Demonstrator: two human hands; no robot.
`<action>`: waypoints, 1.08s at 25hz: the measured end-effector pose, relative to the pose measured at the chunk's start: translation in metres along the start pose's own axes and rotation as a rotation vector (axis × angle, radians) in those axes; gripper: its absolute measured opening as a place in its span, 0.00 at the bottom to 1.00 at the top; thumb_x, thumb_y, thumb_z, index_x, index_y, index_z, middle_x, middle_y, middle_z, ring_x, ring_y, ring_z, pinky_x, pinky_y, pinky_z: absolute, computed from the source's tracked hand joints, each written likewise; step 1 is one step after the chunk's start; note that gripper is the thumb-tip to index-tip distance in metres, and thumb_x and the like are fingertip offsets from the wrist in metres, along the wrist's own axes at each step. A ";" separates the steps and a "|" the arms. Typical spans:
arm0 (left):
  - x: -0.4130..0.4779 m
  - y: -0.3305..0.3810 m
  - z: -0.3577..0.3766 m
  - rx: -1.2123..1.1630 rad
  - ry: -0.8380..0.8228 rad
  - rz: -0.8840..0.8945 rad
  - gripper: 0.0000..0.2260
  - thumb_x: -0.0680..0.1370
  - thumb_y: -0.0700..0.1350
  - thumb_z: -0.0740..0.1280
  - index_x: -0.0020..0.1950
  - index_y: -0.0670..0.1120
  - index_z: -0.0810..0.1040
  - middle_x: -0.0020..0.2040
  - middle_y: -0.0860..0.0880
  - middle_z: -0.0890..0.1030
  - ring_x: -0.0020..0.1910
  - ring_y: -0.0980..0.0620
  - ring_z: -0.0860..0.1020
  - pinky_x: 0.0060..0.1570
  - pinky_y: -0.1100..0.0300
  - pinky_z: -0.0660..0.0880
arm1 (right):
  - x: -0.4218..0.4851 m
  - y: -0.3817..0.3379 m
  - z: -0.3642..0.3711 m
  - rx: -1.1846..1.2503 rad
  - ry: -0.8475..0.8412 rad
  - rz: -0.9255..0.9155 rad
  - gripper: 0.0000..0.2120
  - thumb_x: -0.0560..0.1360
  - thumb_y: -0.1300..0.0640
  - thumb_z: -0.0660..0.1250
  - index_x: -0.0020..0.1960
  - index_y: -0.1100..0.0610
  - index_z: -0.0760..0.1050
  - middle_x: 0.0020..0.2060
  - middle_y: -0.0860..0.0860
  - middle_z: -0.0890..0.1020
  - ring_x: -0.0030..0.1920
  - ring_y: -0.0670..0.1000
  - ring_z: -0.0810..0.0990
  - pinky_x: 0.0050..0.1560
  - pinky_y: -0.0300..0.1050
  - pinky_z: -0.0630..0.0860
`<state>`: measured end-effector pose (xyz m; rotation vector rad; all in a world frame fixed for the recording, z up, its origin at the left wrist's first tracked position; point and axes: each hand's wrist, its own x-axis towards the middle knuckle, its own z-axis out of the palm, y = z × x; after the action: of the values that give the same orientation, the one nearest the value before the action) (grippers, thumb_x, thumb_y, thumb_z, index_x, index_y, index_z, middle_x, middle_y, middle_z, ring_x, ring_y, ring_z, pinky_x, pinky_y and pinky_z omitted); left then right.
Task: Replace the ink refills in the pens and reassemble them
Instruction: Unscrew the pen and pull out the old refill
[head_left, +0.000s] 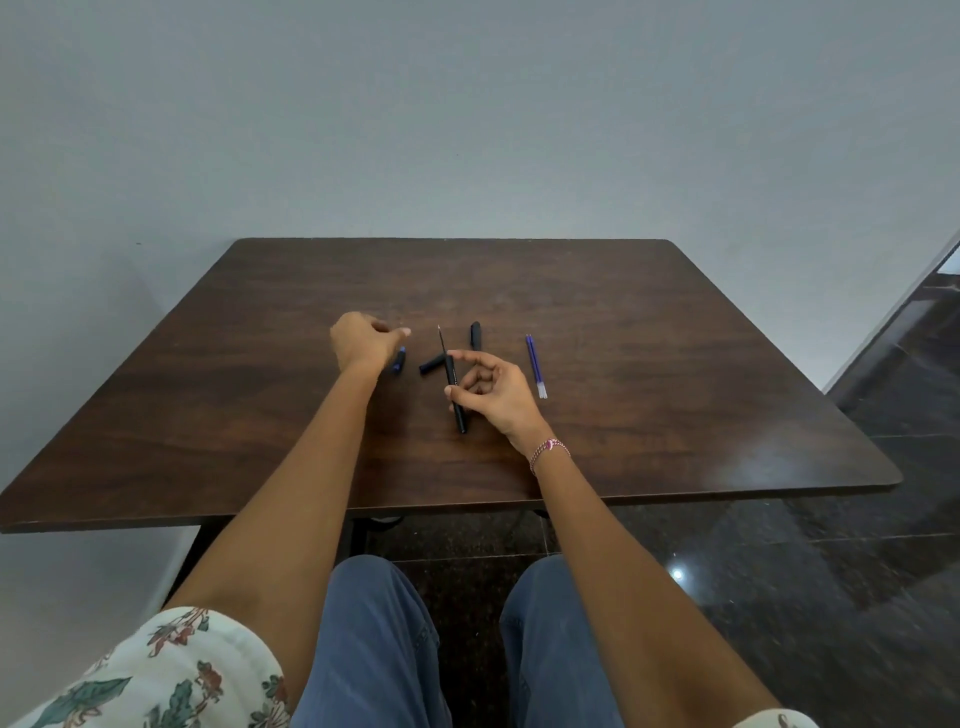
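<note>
From the head camera, the person sits at a dark wooden desk with both bare forearms stretched out over it.

The right hand has its grip clamped on a black pen. The thumb and curled fingers pinch the barrel near its middle, and the index finger reaches straight out over the far end. The pen points away from the person, with a thin refill tip sticking out of its far end and its near end down at the desk. A beaded bracelet sits on that wrist.

The left hand is curled over the desk to the left. A small blue cap lies just beside it, partly hidden, and I cannot tell whether that grip holds anything.

A short black piece lies touching or just beside the pen on its left. Another black part lies a little farther back. 2 blue refills lie side by side on the desk, right of the right hand.
</note>
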<state>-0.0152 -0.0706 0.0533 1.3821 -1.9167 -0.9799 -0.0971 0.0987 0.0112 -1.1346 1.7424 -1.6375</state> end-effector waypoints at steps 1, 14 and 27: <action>-0.002 0.000 0.002 -0.131 -0.020 -0.033 0.12 0.71 0.45 0.75 0.50 0.40 0.82 0.49 0.43 0.84 0.49 0.49 0.82 0.54 0.56 0.78 | 0.000 0.000 0.000 0.004 0.010 -0.005 0.22 0.71 0.64 0.73 0.62 0.52 0.74 0.38 0.54 0.81 0.42 0.52 0.83 0.53 0.43 0.80; -0.033 0.002 0.020 -0.638 -0.356 -0.140 0.08 0.69 0.40 0.76 0.44 0.39 0.81 0.43 0.43 0.84 0.41 0.51 0.83 0.38 0.64 0.80 | 0.005 0.007 0.000 0.010 0.079 -0.019 0.25 0.70 0.62 0.74 0.64 0.53 0.72 0.36 0.52 0.81 0.41 0.49 0.83 0.53 0.44 0.80; -0.024 0.018 0.024 -0.549 -0.217 -0.033 0.03 0.72 0.38 0.74 0.40 0.40 0.81 0.37 0.43 0.83 0.38 0.49 0.84 0.40 0.58 0.81 | -0.004 0.005 0.001 0.020 0.069 -0.018 0.23 0.69 0.63 0.74 0.60 0.49 0.72 0.37 0.52 0.80 0.40 0.47 0.82 0.48 0.38 0.79</action>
<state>-0.0368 -0.0385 0.0541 1.0182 -1.5918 -1.5807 -0.0952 0.1013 0.0049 -1.0998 1.7594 -1.7197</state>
